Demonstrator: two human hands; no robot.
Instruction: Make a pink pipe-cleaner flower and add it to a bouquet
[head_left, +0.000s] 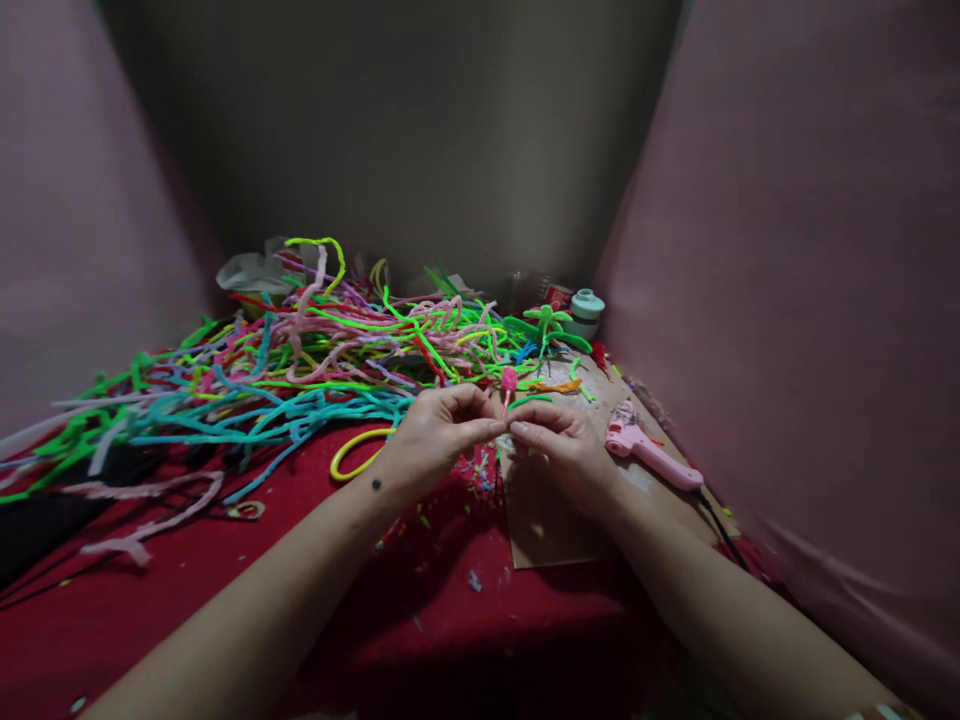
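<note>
A small pink bud on a thin stem [509,380] stands upright between my fingertips, above the front of the pile. My left hand [451,430] pinches the lower stem between thumb and index finger. Close against it, my right hand [559,440] is closed in a pinch at the same spot, with a short green strip [530,400] showing just above its fingers. The fingertips hide the stem's lower end. Behind the hands lies a large tangle of coloured pipe cleaners [352,345].
A pink glue gun [652,455] with a black cord lies at the right on a cardboard sheet [551,525]. Green flower shape [549,318] and pale lidded jar [586,308] stand behind. Scraps dot the red cloth [420,610]. Pink sheets flank both sides.
</note>
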